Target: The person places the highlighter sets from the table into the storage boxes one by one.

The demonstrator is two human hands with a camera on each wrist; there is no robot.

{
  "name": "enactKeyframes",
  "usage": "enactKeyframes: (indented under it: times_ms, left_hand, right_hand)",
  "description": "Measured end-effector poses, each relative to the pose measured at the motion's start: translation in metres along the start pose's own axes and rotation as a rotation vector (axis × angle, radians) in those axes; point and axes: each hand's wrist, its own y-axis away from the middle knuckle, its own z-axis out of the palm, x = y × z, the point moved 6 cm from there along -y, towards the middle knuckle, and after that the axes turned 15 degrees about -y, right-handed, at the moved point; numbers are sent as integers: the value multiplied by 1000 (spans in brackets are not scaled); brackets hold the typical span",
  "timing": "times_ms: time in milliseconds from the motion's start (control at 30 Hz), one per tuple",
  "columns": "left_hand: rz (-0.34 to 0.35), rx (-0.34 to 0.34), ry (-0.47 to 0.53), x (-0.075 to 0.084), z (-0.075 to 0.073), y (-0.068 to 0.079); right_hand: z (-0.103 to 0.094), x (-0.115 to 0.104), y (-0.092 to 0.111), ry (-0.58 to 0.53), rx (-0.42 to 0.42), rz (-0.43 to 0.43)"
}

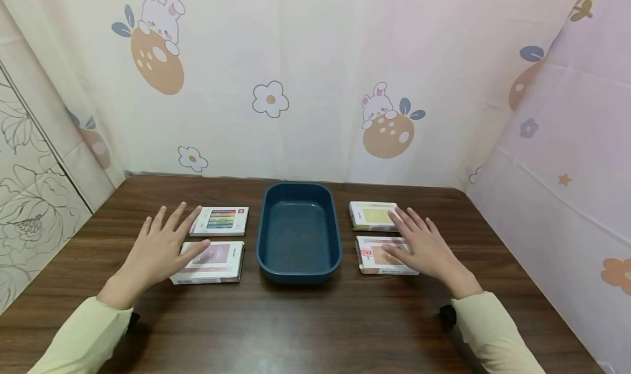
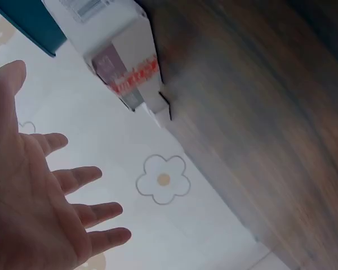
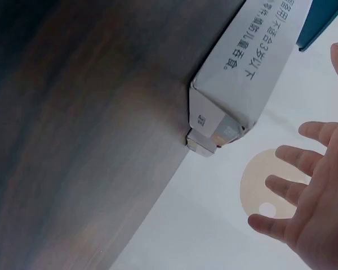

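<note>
My left hand [image 1: 160, 251], fingers spread, hovers over the outer edges of two flat boxes on the left. The nearer one is a white and purple box [image 1: 229, 253]; behind it lies a white box [image 1: 222, 222] with a row of coloured sticks pictured on top. On the right, my right hand [image 1: 425, 248] is likewise spread above a white and yellow box [image 1: 376, 215] and a white and orange box [image 1: 374, 256] with a red label. Both wrist views show each palm with nothing in it. Between the pairs stands a dark blue rectangular tray [image 1: 298, 278], bare inside.
Everything stands on a dark wood-grain table [image 1: 296, 330]. A pale curtain [image 1: 315, 138] printed with rabbits and flowers hangs along its back edge, and more printed cloth [image 1: 567, 226] lines the right side. A dark band sits at each wrist below the light sleeves.
</note>
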Motion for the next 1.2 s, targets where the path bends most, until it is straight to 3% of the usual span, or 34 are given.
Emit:
enactKeyframes:
  times_ms: [533,1200]
  left_hand:
    - [113,40,-23,34,0,-8]
    - [207,122,-7,72,-10,-15]
  right_hand:
    - [12,-18,1,7,-57,-127]
    - [21,-23,3,-41,-150,-169]
